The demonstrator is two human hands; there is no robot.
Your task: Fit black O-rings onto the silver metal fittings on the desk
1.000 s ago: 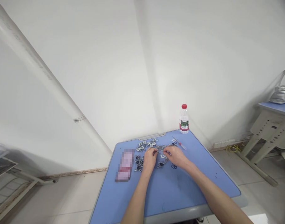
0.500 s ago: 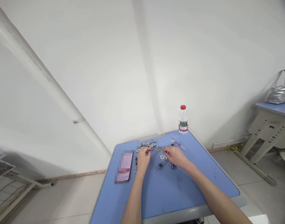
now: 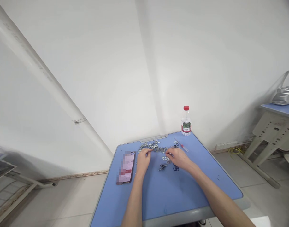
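Note:
My left hand (image 3: 143, 160) is at the near edge of a pile of small metal fittings with flanged plates (image 3: 149, 146). Its fingers are curled, with the fingertips close together, and whatever they hold is too small to make out. My right hand (image 3: 179, 157) is pinched closed beside a white flat gasket-like plate (image 3: 164, 158); what is between its fingertips is hidden. Between the hands lies one metal fitting with a black round centre (image 3: 162, 167). Black rubber rings (image 3: 176, 168) lie just below my right hand.
On the blue table (image 3: 168, 198), a phone (image 3: 127, 168) lies at the left. A red-tipped screwdriver (image 3: 183, 147) lies behind my right hand, and a red-capped water bottle (image 3: 186, 121) stands at the back corner. A silver bag (image 3: 285, 95) rests on another desk at right.
My left hand has shifted slightly left, its fingertips now against the pile's near edge. My right hand stays almost in place, still pinched. The view has moved very slightly.

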